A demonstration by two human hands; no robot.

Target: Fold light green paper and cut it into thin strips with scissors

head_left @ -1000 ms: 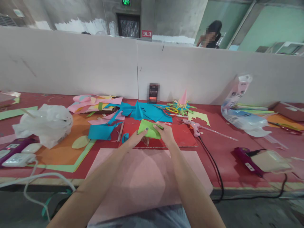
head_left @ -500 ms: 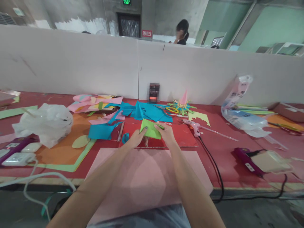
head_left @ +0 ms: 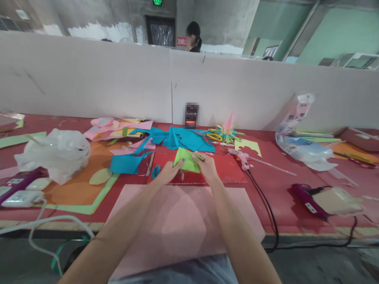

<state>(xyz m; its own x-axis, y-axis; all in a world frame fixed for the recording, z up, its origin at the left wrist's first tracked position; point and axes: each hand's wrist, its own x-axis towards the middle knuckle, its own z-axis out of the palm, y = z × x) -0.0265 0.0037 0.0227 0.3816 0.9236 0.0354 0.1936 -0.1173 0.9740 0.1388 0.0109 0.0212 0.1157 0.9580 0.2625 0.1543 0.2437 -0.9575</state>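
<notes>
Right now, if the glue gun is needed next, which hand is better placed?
The right hand, I think: the pink glue gun lies on that side, farther from the left hand. Both hands hold the green paper, so the right would need to release it first.

We see two bare arms running up from the bottom edge, slanting inward. Left forearm angles up and right; right forearm angles up and left. Both elbows out of frame. Left grip and right grip sit near each other, well forward of the body, not touching; right one slightly higher in view. We read both as pinching, thumbs on top and pointing inward. Left thumbnail looks dark. Other fingers mostly hidden below, so we can't make out their exact bend. Wrists roughly straight.
</notes>
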